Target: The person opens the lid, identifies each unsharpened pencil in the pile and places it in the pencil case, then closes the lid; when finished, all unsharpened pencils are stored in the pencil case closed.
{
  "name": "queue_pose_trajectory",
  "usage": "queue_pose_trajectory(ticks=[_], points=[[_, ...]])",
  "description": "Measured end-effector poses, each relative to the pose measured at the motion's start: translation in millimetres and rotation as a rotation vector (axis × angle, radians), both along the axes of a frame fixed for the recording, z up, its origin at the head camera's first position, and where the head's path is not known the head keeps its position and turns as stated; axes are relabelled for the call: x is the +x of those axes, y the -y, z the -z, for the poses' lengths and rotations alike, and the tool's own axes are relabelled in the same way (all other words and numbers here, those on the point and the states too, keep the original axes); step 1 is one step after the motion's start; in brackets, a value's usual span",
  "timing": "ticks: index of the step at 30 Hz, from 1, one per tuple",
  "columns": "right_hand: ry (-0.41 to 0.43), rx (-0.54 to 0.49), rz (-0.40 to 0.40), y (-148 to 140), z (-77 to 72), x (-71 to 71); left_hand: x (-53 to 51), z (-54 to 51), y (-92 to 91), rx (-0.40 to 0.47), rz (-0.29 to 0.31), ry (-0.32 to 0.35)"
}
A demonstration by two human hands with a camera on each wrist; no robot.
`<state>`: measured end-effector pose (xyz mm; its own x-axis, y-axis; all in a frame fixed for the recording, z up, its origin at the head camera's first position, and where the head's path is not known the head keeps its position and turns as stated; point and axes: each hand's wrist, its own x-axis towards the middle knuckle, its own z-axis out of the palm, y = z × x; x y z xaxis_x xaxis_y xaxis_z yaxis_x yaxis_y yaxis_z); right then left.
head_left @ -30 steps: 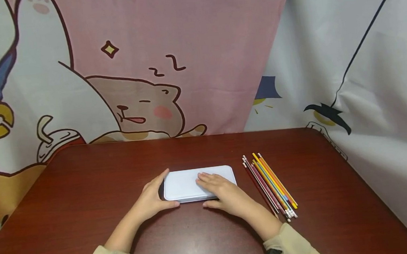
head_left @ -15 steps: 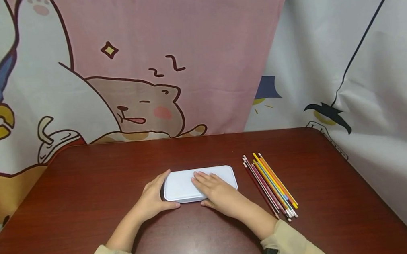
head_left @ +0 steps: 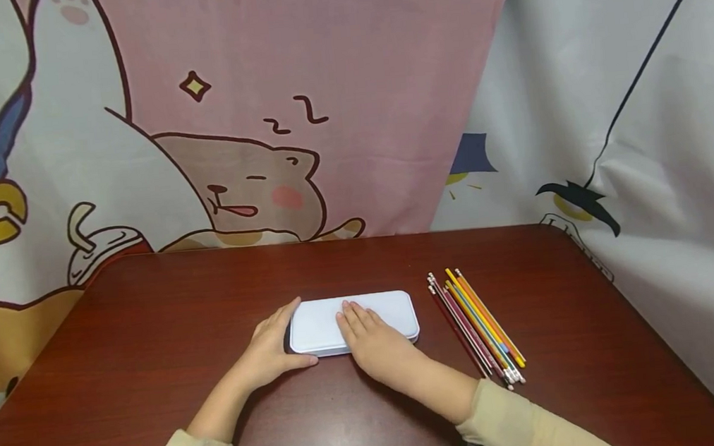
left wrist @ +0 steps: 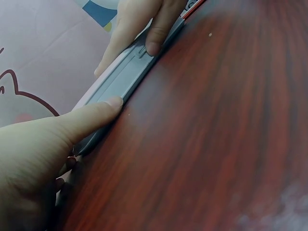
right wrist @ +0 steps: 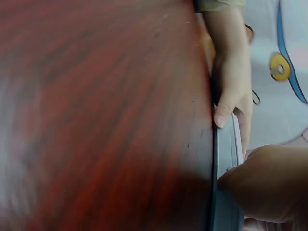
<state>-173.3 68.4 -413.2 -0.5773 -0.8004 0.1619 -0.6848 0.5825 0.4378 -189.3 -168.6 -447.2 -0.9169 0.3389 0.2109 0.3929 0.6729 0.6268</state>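
A white rectangular case point(head_left: 318, 325) with rounded corners lies flat on the dark red-brown table, its lid down. My left hand point(head_left: 269, 347) grips the case's left end, thumb at the near edge and fingers around the far corner. In the left wrist view, the left thumb point(left wrist: 94, 118) presses the case's grey side point(left wrist: 115, 86). My right hand point(head_left: 377, 345) rests across the lid with straight fingers. The right wrist view has this hand point(right wrist: 269, 183) against the case's side point(right wrist: 224, 149), its fingertips out of clear sight.
To the right of the case, several pencils point(head_left: 477, 326) lie in a loose slanted bundle, close to the right forearm. The table point(head_left: 149, 326) reaches back to a curtain point(head_left: 372, 108) printed with cartoon animals.
My right hand has shifted slightly left across the lid and turned, and its thumb no longer shows in the head view. My left hand has kept its grip on the case.
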Motion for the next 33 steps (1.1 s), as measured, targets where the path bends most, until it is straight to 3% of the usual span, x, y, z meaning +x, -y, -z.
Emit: queue_pose_trajectory(ticks=[5, 9, 14, 27, 33], points=[[-0.231, 0.063, -0.047, 4.3, -0.5, 4.5, -0.1, 0.0, 0.2, -0.001, 0.009, 0.003], [-0.309, 0.135, -0.050, 7.4, -1.0, 6.7, 0.0, -0.9, 0.3, 0.001, 0.019, 0.007], [-0.319, 0.206, -0.036, 9.8, -2.8, 10.1, -0.1, -1.1, 1.4, -0.001, 0.035, -0.003], [-0.353, 0.145, -0.066, 8.6, -1.4, 10.3, 1.8, -4.0, 0.6, 0.007, 0.030, 0.017], [-0.263, 0.157, -0.049, 5.9, -6.2, 11.5, 2.2, -4.8, 0.4, 0.007, 0.035, 0.027]])
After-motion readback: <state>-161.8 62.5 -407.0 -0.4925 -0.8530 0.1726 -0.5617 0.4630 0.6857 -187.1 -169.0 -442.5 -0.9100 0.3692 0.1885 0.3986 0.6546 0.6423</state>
